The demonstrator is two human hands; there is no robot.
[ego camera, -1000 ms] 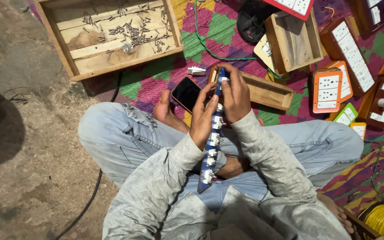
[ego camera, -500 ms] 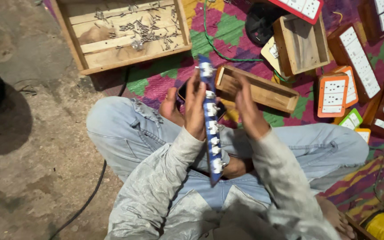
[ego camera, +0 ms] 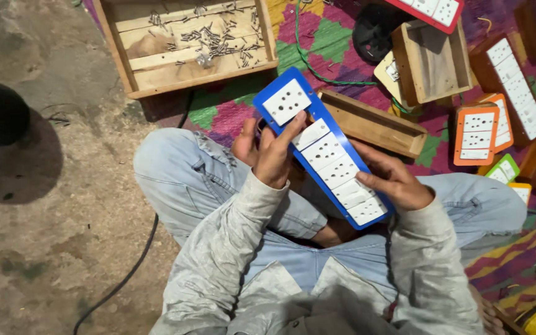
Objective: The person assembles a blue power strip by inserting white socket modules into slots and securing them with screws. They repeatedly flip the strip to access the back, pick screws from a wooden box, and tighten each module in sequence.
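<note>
My left hand [ego camera: 277, 155] and right hand [ego camera: 395, 183] hold a long board [ego camera: 324, 149] of smooth blue plastic with a slight sheen, set with matt white plastic socket plates. At 11 o'clock, a wooden tray [ego camera: 187, 46] of raw, unvarnished planks carries small grey metal screws [ego camera: 215, 40]. At 1 o'clock, an open box [ego camera: 432, 62] of plain matt wood. Beneath, a woven cloth mat [ego camera: 317, 37], coarse and multicoloured. My jeans [ego camera: 181, 180] are faded denim; the floor [ego camera: 44, 217] at 9 o'clock is rough, dusty concrete.
</note>
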